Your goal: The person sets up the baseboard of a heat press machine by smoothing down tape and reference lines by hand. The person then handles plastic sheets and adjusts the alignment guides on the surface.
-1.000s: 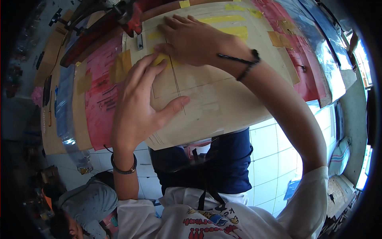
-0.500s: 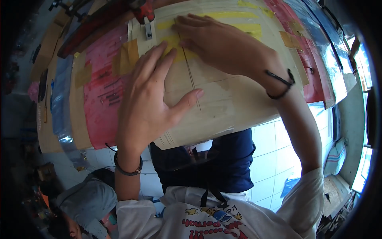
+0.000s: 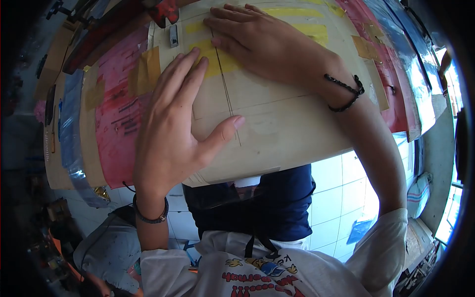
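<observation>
My left hand [image 3: 170, 116] lies on the left part of a cream sheet [image 3: 267, 133], fingers stretched out and thumb pointing right. Dark ruled lines run across this sheet between my hands. Flat over strips of yellow tape [image 3: 292, 33] rests my right hand [image 3: 262, 44], its fingers extended to the left. Neither hand grips anything. A small metal piece [image 3: 173, 36] sits on the sheet above my left fingertips. Under my right palm, part of the sheet and tape is hidden.
A red clamp [image 3: 163, 12] reaches over the far edge. Red sheet material [image 3: 118, 119] with dark marks lies on the left, and another red strip [image 3: 391, 94] on the right. Clear plastic [image 3: 418, 74] covers the right end. A person in grey [image 3: 111, 252] is low at left.
The view has shifted slightly, so the sheet and clamp appear farther left. Both hands stay flat on the sheet, with little visible movement against it.
</observation>
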`<control>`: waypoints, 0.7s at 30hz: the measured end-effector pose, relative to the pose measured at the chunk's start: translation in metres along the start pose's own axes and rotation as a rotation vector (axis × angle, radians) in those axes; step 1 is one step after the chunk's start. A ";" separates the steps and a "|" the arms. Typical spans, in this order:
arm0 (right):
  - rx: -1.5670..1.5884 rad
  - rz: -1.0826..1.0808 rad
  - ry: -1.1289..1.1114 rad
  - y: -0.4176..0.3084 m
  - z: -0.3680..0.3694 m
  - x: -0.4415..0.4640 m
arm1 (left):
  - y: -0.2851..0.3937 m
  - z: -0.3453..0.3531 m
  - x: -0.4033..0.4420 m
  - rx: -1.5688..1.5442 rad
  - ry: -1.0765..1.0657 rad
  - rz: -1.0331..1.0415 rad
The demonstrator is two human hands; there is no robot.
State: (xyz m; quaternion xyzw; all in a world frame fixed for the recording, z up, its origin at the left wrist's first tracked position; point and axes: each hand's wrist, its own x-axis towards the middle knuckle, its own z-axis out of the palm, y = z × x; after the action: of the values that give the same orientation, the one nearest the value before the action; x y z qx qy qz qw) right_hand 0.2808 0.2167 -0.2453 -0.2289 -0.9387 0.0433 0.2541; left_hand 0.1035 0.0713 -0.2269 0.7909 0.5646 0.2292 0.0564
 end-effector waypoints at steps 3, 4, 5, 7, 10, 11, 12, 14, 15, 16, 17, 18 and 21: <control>-0.102 0.021 0.033 0.003 0.014 -0.003 | 0.001 -0.002 0.000 -0.004 -0.010 -0.006; -0.099 0.037 0.006 -0.001 0.009 -0.004 | 0.001 -0.002 0.000 -0.001 -0.010 -0.006; -0.098 0.052 -0.020 -0.002 0.005 -0.003 | 0.001 -0.002 0.000 0.002 -0.007 -0.005; -0.065 0.017 0.053 0.001 0.009 -0.003 | 0.002 -0.002 0.001 -0.011 -0.008 -0.017; -0.037 -0.011 0.091 0.004 0.016 -0.003 | 0.005 -0.003 0.001 -0.008 -0.005 -0.021; -0.043 -0.019 0.100 0.005 0.014 -0.001 | 0.005 -0.004 0.003 0.000 0.006 -0.010; -0.024 -0.007 0.132 0.004 0.014 -0.003 | 0.006 -0.004 0.003 0.004 0.005 -0.009; 0.005 0.015 0.118 -0.001 0.005 -0.006 | 0.007 -0.004 0.003 -0.001 0.015 -0.021; 0.023 0.027 0.111 -0.004 0.001 -0.007 | 0.008 -0.005 0.003 -0.003 0.017 -0.029; 0.029 0.030 0.107 -0.008 -0.003 -0.010 | 0.009 -0.006 0.003 -0.033 0.013 -0.058; 0.038 0.046 0.083 -0.014 -0.010 -0.014 | 0.010 -0.007 0.002 -0.027 0.012 -0.060; 0.047 0.063 0.059 -0.020 -0.018 -0.019 | 0.010 -0.008 0.002 -0.021 0.010 -0.062; 0.043 0.098 0.042 -0.024 -0.026 -0.034 | 0.010 -0.008 0.002 -0.024 0.004 -0.066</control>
State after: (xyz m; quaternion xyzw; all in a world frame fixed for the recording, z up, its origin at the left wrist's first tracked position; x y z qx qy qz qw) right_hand 0.3101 0.1789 -0.2339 -0.2702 -0.9196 0.0711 0.2761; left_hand 0.1093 0.0681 -0.2158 0.7706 0.5878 0.2356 0.0721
